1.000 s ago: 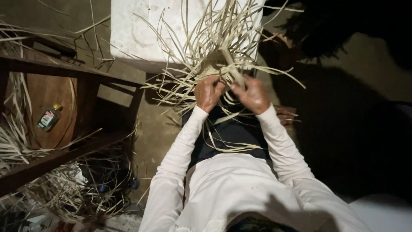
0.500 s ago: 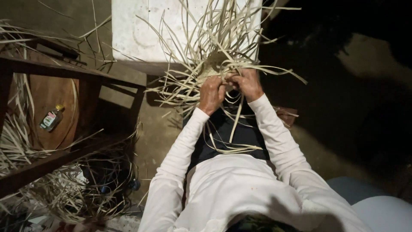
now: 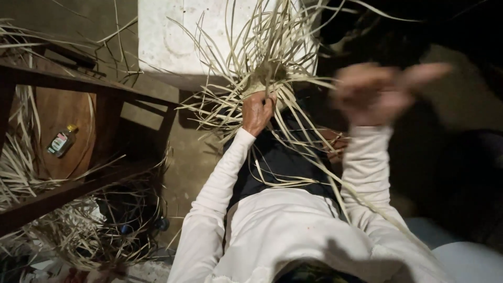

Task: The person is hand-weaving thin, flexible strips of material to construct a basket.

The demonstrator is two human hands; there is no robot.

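A half-woven bundle of pale straw strips point(image 3: 267, 73) fans out in front of me, its loose ends spreading in all directions. My left hand point(image 3: 257, 111) grips the woven core from below, fingers curled on it. My right hand point(image 3: 385, 91) is off the bundle, raised to the right and heavily blurred. Whether it holds a strip cannot be made out. A long strip point(image 3: 335, 183) runs from the bundle down across my lap toward the lower right. Both arms are in white long sleeves.
A white block point(image 3: 199, 36) stands behind the bundle. A dark wooden frame point(image 3: 78, 86) crosses the left side, with a small bottle point(image 3: 62, 141) lying on a brown round surface point(image 3: 65, 112) beneath it. Loose straw point(image 3: 99, 230) is piled at the lower left.
My right hand has left the woven core and swung up and out to the right. The left hand keeps its grip on the core.
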